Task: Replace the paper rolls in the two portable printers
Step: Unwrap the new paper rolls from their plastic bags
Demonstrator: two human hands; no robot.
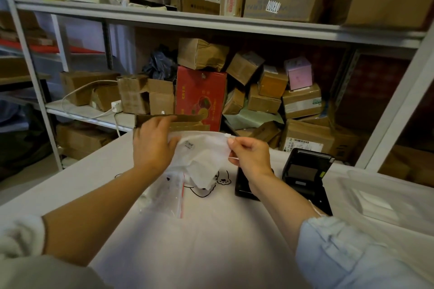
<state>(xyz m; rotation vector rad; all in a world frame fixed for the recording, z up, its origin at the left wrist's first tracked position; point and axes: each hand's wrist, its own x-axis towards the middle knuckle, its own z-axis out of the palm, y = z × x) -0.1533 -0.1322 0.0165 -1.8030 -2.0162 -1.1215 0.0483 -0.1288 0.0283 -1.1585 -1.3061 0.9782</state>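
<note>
White table (223, 241) up front, printed with a black cartoon outline, set against grey metal shelving (164, 15) in a storeroom. Upper shelf packed with cardboard cartons; lower shelf heaped with small brown boxes, a red box (200, 97) (fruit pictured on it), a pink box (298, 73), and a white cable (89, 87) looping to a plug. Clear plastic tray (387, 197) at the table's right edge. Held above the table, between both hands: a white pouch (202, 157), mouth edge running left to right, body hanging down and crumpled toward the table. Left hand (152, 145) at the pouch's left end, fingers curled over its top edge, gripping. Right hand (251, 155) pinching the right corner between thumb and forefinger, close by a small white clasp. Under the pouch, flat on the table: a clear zip bag (169, 192) with a red seal strip, long axis running away from the viewer. To the right, two black printers: one (244, 185) mostly hidden behind the right wrist, the other (305, 171) just beside it with lid raised and tilted back, opening facing the viewer. Paper rolls not clearly seen.
</note>
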